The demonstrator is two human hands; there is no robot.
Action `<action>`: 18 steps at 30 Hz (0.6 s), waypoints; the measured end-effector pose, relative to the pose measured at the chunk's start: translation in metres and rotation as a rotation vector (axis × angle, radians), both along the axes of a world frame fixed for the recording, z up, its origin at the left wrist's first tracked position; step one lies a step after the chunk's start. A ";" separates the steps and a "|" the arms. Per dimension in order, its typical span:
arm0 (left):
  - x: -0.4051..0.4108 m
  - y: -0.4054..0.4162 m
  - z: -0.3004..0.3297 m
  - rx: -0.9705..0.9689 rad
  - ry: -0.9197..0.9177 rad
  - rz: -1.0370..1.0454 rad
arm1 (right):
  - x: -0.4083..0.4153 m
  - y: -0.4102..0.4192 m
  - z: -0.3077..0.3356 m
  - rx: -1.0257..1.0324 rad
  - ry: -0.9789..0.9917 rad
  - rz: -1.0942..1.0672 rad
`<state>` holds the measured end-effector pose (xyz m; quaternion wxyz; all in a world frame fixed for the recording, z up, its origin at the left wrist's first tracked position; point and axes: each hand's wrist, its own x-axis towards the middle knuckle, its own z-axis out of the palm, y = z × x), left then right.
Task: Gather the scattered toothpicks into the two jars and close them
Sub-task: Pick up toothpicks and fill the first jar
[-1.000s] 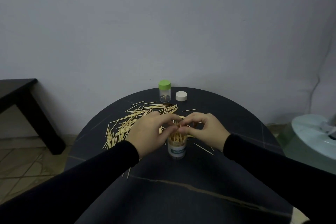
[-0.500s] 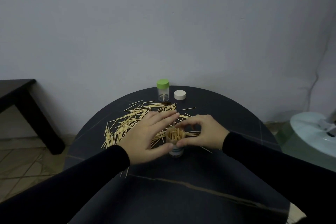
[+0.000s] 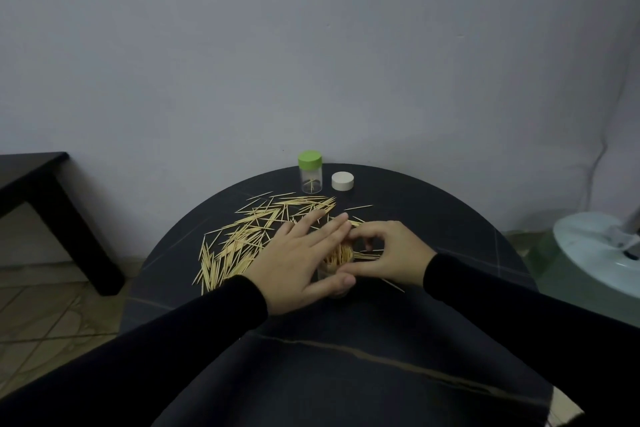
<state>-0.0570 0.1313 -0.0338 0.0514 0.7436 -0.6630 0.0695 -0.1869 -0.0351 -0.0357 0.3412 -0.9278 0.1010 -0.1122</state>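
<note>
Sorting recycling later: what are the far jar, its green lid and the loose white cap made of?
The far jar looks like clear plastic or glass: a toothpick shows through its wall. Its green lid and the white cap look like matte moulded plastic, being opaque and evenly coloured.

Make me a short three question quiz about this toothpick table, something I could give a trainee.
1. True or false: the green-lidded jar at the far edge of the table is packed full of toothpicks.
2. Where does the white lid lie? A) on the open jar B) on the table beside the green-lidded jar C) in the left hand
3. Fill in: the open jar stands between the left hand and the ____ hand.

Key:
1. False, it looks nearly empty.
2. B
3. Right; the right hand is at its rim, while scattered toothpicks remain.
</note>
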 end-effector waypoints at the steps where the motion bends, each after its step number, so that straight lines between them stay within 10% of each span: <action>1: 0.001 -0.001 0.001 0.001 0.038 -0.015 | 0.000 0.000 0.000 0.002 0.004 0.003; 18: 0.018 0.015 -0.001 -0.440 0.003 -0.187 | 0.002 0.001 -0.001 0.063 0.000 -0.010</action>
